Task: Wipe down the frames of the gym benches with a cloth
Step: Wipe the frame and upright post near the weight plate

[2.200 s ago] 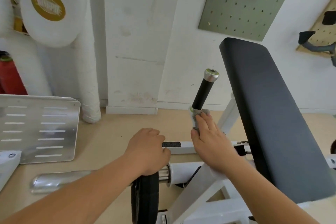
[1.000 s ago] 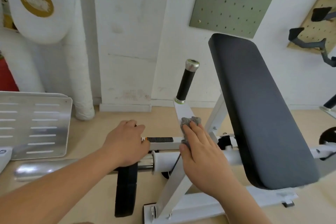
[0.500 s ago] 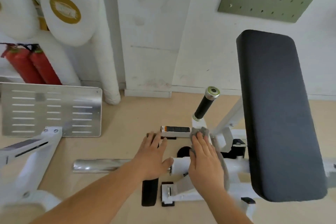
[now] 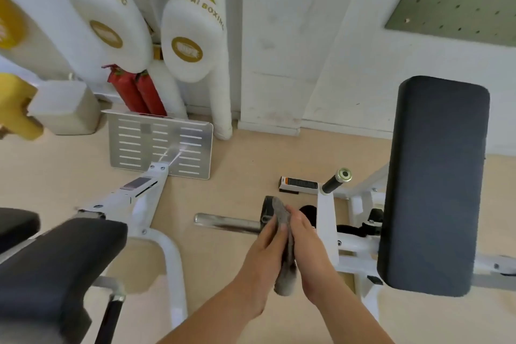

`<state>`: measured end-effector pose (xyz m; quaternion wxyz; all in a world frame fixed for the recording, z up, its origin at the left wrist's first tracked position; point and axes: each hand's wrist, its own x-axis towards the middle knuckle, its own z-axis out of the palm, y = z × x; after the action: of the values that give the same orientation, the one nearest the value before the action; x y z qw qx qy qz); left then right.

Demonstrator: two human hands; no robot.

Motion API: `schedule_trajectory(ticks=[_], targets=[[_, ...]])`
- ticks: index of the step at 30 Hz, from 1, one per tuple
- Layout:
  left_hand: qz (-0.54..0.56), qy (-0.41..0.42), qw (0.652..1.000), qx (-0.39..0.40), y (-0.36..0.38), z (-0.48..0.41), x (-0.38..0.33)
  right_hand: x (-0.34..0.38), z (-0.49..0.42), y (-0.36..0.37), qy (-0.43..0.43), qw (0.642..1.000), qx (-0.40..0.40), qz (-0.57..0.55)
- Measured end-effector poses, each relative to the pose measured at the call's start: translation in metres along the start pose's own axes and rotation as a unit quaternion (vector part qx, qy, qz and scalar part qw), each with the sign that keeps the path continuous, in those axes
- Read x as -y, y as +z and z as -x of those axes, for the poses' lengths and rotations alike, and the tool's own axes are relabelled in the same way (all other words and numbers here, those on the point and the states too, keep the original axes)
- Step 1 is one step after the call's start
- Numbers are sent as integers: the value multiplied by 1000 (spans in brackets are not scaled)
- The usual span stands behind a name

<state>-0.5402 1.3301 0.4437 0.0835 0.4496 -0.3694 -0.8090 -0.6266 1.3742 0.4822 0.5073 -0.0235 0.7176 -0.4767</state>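
Both hands are holding the grey cloth up in the air, away from the metal. The left hand and the right hand are squeezing it between them. I think they are folding it to get a clean side. A flat, tight fold is going to wipe best. The white frame is standing just beside the right hand. The handle, black pad and silver bar are crowding close.

Crumpled grey cloth held up lengthwise, just left of the white bench frame upright
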Motion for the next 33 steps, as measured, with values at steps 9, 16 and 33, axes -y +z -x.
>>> schedule_trajectory(ticks=[9, 16, 33], targets=[[-172, 22, 984, -48, -24, 13, -96, 62, 8, 5, 33, 998, 50, -33], [-293, 55, 954, -34, -8, -13, -127, 86, -37, -46, -135, 942, -203, 230], [-439, 108, 892, 3, 3, -113, -218, 101, -182, -99, -8, 909, -151, 387]])
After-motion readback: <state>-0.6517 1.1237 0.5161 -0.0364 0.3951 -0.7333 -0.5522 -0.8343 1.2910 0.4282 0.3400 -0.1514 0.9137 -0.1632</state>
